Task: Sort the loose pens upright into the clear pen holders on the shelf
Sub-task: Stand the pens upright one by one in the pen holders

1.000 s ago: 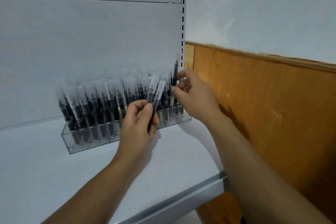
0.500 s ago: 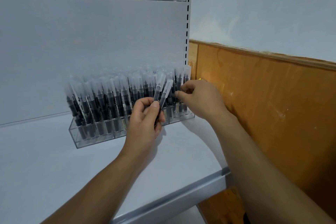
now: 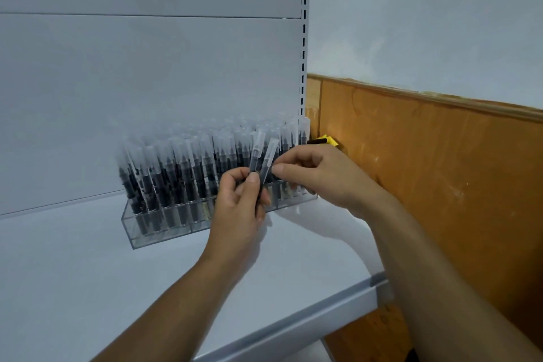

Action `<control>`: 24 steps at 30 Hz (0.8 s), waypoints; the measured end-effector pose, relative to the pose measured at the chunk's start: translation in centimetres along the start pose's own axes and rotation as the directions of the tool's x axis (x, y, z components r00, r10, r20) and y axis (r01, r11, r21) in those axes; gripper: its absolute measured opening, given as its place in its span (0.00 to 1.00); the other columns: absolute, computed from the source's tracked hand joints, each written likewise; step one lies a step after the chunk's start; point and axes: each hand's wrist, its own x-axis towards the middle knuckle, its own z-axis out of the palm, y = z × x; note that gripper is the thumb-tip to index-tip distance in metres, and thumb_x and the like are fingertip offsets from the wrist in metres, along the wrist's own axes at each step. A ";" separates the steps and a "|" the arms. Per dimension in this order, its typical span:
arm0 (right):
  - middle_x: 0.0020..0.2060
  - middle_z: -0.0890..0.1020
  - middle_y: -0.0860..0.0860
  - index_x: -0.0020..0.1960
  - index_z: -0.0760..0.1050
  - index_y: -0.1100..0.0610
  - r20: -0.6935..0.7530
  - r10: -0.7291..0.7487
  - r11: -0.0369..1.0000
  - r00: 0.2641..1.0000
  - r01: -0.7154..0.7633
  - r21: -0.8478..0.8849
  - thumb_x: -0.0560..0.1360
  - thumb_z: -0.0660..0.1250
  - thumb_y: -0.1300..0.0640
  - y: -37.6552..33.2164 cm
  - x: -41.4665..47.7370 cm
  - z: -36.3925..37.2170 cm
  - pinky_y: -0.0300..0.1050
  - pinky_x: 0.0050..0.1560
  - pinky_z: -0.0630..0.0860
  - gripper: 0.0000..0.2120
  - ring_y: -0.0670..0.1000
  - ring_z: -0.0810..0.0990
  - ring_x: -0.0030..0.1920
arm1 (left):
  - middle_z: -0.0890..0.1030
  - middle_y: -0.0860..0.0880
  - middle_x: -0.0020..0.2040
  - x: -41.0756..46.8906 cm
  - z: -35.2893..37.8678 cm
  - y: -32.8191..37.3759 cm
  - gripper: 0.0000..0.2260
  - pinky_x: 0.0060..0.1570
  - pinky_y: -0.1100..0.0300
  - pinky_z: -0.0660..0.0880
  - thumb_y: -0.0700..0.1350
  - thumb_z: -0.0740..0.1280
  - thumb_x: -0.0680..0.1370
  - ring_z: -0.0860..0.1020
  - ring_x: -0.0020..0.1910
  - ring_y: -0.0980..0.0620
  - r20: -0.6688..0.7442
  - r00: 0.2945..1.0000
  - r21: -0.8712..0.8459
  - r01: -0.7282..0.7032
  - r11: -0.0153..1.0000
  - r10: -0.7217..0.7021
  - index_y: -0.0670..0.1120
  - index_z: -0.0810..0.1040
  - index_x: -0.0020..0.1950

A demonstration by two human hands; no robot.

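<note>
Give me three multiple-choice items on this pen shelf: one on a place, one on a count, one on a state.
1. Where does the clear pen holder stand?
A) on the white shelf
B) on the floor
C) on a chair

2. How many loose pens does the left hand grip?
A) one
B) two
C) five

3. How do the stored pens sit in the holder?
A) lying flat
B) caps down
C) standing, caps up

Answers:
1 A, since the holder's base rests on the shelf surface.
2 B, since two clear caps stick up above the fingers.
3 C, since the frosted caps point up in rows.
</note>
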 end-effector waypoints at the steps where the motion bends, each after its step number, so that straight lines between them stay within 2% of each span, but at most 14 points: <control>1: 0.35 0.79 0.54 0.47 0.83 0.51 0.044 -0.004 0.999 0.999 0.002 0.042 0.74 0.72 0.48 -0.1 -0.2 0.2 0.33 0.33 0.69 0.07 0.40 0.74 0.32 | 0.71 0.45 0.34 0.0 0.0 0.0 0.05 0.23 0.69 0.62 0.41 0.57 0.83 0.64 0.23 0.59 0.005 1.000 -0.006 -0.001 1.000 0.001 0.41 0.69 0.56; 4: 0.31 0.72 0.53 0.42 0.81 0.58 0.017 -0.018 0.996 1.000 0.017 0.086 0.73 0.73 0.49 0.1 0.0 1.6 0.40 0.32 0.66 0.11 0.47 0.68 0.32 | 0.70 0.44 0.34 -0.2 0.2 0.0 0.06 0.23 0.70 0.63 0.41 0.56 0.83 0.65 0.23 0.59 0.024 1.000 -0.005 -0.018 1.000 0.018 0.39 0.68 0.57; 6: 0.28 0.72 0.50 0.41 0.80 0.61 -0.043 -0.010 0.990 0.999 0.016 0.143 0.74 0.72 0.51 0.2 0.2 2.0 0.41 0.33 0.66 0.12 0.46 0.68 0.31 | 0.72 0.43 0.34 -0.2 0.3 0.0 0.06 0.24 0.68 0.65 0.40 0.57 0.83 0.66 0.24 0.58 0.035 0.999 0.014 -0.041 0.999 0.041 0.40 0.69 0.56; 8: 0.30 0.77 0.48 0.44 0.80 0.62 -0.097 0.014 0.968 0.995 0.011 0.252 0.76 0.70 0.53 0.1 0.3 1.4 0.38 0.31 0.68 0.11 0.45 0.72 0.30 | 0.75 0.44 0.36 -0.2 0.3 -0.1 0.05 0.25 0.67 0.68 0.40 0.58 0.82 0.70 0.27 0.55 0.001 0.999 0.029 -0.045 0.999 0.045 0.40 0.70 0.55; 10: 0.40 0.84 0.51 0.49 0.79 0.59 -0.246 0.089 0.925 0.965 0.012 0.381 0.78 0.67 0.53 0.0 0.7 0.2 0.37 0.30 0.71 0.09 0.43 0.76 0.29 | 0.78 0.46 0.39 0.0 0.1 -0.2 0.05 0.27 0.68 0.70 0.40 0.58 0.82 0.73 0.32 0.54 -0.044 0.998 0.051 -0.037 0.998 0.039 0.41 0.71 0.56; 12: 0.43 0.85 0.52 0.49 0.78 0.56 -0.450 0.153 0.885 0.880 0.081 0.458 0.80 0.64 0.53 0.2 1.2 -1.1 0.36 0.29 0.71 0.08 0.43 0.76 0.27 | 0.79 0.47 0.40 0.0 0.0 -0.2 0.06 0.26 0.68 0.70 0.41 0.58 0.82 0.72 0.31 0.54 -0.048 0.998 0.067 -0.034 0.997 0.037 0.41 0.71 0.56; 14: 0.41 0.83 0.52 0.47 0.77 0.54 -0.620 0.089 0.945 0.780 0.131 0.300 0.80 0.63 0.51 0.9 1.7 -2.0 0.43 0.31 0.72 0.08 0.46 0.75 0.30 | 0.76 0.46 0.37 0.0 0.0 -0.2 0.06 0.25 0.69 0.66 0.41 0.58 0.82 0.68 0.27 0.57 -0.025 0.999 0.067 -0.031 0.997 0.032 0.41 0.72 0.57; 16: 0.40 0.82 0.49 0.48 0.77 0.52 -0.669 -0.061 0.993 0.741 0.111 0.032 0.80 0.64 0.49 1.8 2.2 -2.1 0.50 0.38 0.75 0.08 0.47 0.77 0.36 | 0.74 0.46 0.35 -0.1 0.1 -0.3 0.06 0.25 0.70 0.63 0.41 0.58 0.82 0.65 0.26 0.58 -0.007 1.000 0.064 -0.021 0.998 0.022 0.42 0.72 0.56; 19: 0.38 0.80 0.43 0.51 0.77 0.52 -0.602 -0.149 0.983 0.784 0.052 -0.176 0.79 0.64 0.47 2.2 2.8 -1.6 0.44 0.39 0.73 0.09 0.44 0.77 0.39 | 0.73 0.46 0.34 0.0 0.1 -0.3 0.05 0.25 0.70 0.63 0.41 0.58 0.82 0.64 0.25 0.59 -0.015 1.000 0.055 -0.013 0.998 0.014 0.42 0.72 0.56; 24: 0.39 0.80 0.44 0.50 0.77 0.52 -0.433 -0.154 0.927 0.888 -0.021 -0.374 0.79 0.64 0.45 2.5 3.0 -0.6 0.43 0.36 0.70 0.11 0.48 0.77 0.39 | 0.73 0.47 0.34 0.0 0.2 -0.2 0.06 0.25 0.70 0.63 0.41 0.59 0.82 0.65 0.25 0.60 -0.018 1.000 0.051 -0.006 0.999 0.007 0.41 0.72 0.57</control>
